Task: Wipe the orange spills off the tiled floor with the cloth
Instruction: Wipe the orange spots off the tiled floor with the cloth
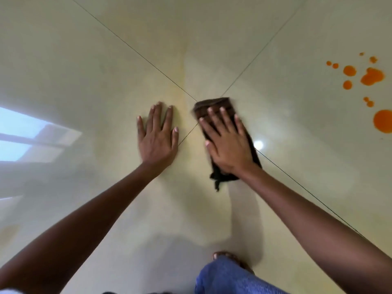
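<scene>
A dark brown cloth (214,105) lies flat on the glossy cream tiled floor (212,39), right where four tiles meet. My right hand (227,143) presses down on it with straight, spread fingers. My left hand (158,139) rests flat on the bare tile just left of the cloth, fingers straight. Several orange spills (372,76) dot the floor at the far right, well apart from the cloth, with a larger orange spot (384,120) at the right edge. A faint yellowish smear (183,81) runs up the tile beyond my hands.
My knee in blue fabric (229,276) and a bare foot (224,255) are at the bottom middle. A window's reflection (27,132) shines on the floor at the left, and a lamp's glare (258,143) sits beside my right wrist.
</scene>
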